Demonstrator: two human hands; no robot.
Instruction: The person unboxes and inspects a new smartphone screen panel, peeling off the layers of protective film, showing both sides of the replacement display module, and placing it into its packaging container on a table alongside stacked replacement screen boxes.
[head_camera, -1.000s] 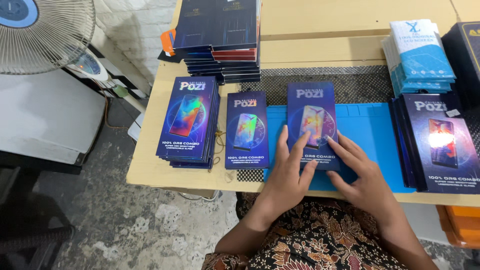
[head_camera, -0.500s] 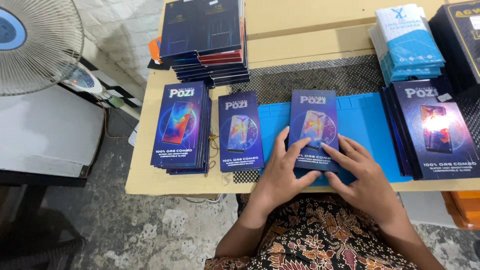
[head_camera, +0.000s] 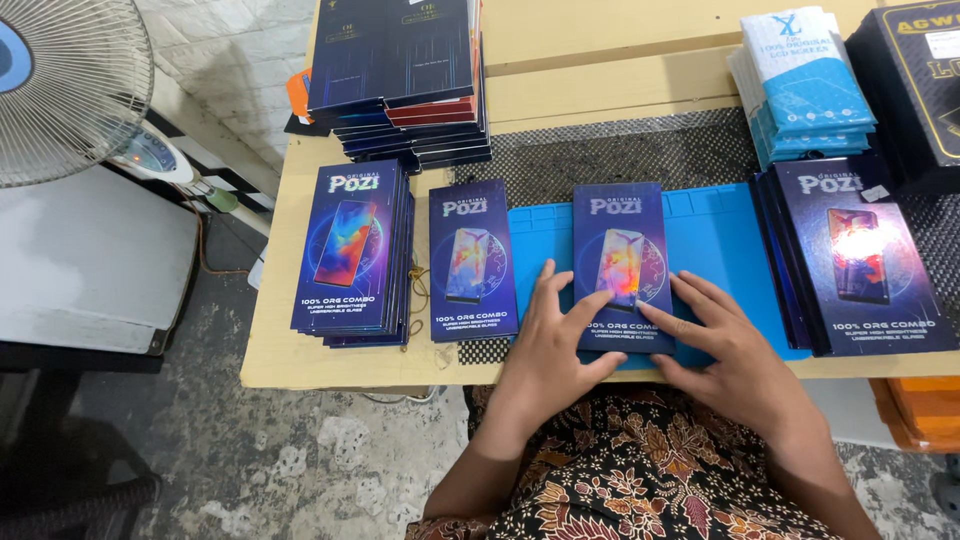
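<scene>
Both my hands lie spread and flat, left hand (head_camera: 545, 345) and right hand (head_camera: 735, 355), on the dark blue box (head_camera: 622, 262) on the blue mat (head_camera: 720, 225) near the surface edge; an uneven push could slide it off.

Pale wooden table (head_camera: 300, 360), black mesh mat (head_camera: 640, 155), blue work mat (head_camera: 720, 230), stacks of dark blue boxes (head_camera: 350, 250), light blue packets (head_camera: 805, 85)

A pale wooden counter (head_camera: 300, 360) stands over a mottled grey concrete floor (head_camera: 300, 470). A white fan (head_camera: 60, 90) sits at the left, before a whitewashed brick wall (head_camera: 240, 50).
</scene>
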